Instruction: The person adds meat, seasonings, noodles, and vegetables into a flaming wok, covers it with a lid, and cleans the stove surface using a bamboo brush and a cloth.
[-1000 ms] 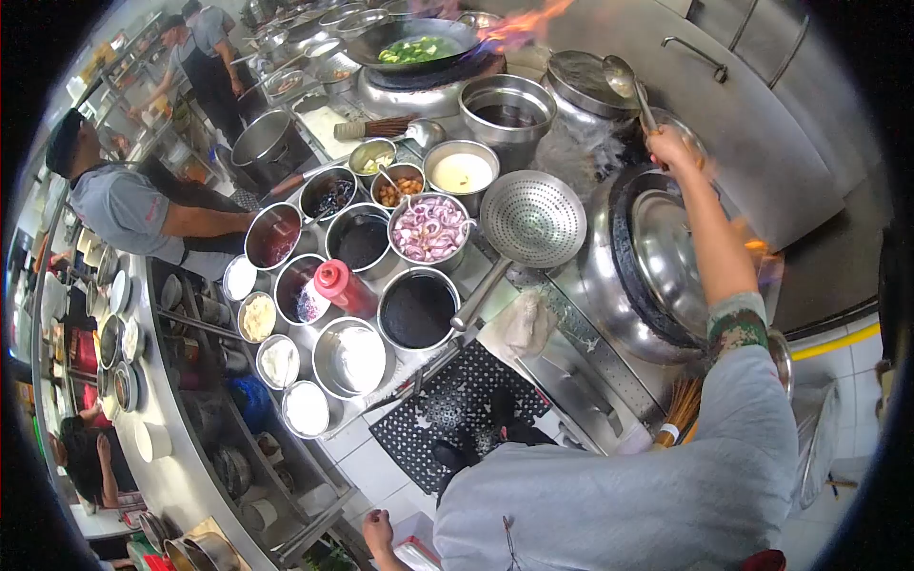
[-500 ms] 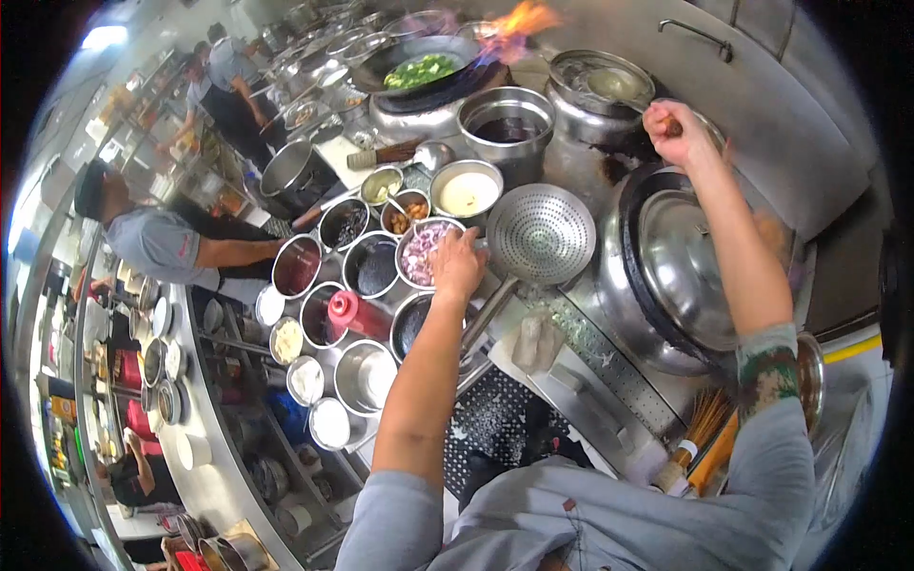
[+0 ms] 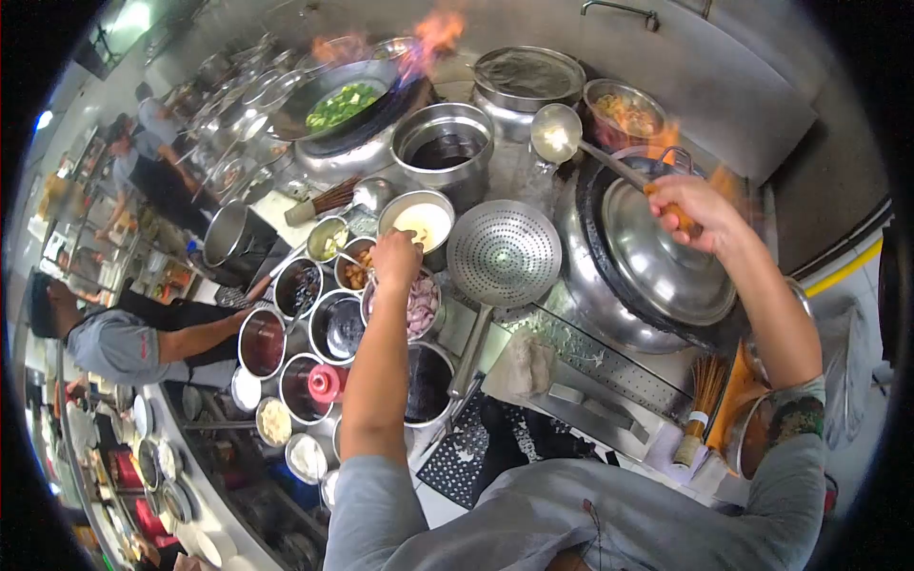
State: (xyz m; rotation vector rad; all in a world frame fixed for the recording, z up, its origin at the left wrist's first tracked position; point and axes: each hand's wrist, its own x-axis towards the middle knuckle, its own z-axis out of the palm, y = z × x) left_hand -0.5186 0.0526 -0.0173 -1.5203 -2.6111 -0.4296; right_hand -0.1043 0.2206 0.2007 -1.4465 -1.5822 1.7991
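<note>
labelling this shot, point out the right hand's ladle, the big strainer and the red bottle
Ladle [image 3: 556, 133], head view, on its bowl
Strainer [image 3: 505, 253], head view, on its perforated bowl
Red bottle [image 3: 326, 383], head view, on its top

The left hand [image 3: 396, 259] partly hides the pale-filled bowl [image 3: 453, 228].

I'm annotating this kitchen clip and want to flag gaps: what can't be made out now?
All in the head view:
Left hand: its own back hides whatever the fingers may hold.
Red bottle: partly hidden by the left forearm.
Chopped onions: partly covered by that forearm.
Round metal lid: hides what lies beneath.
Distant workers: too small and blurred.
</note>
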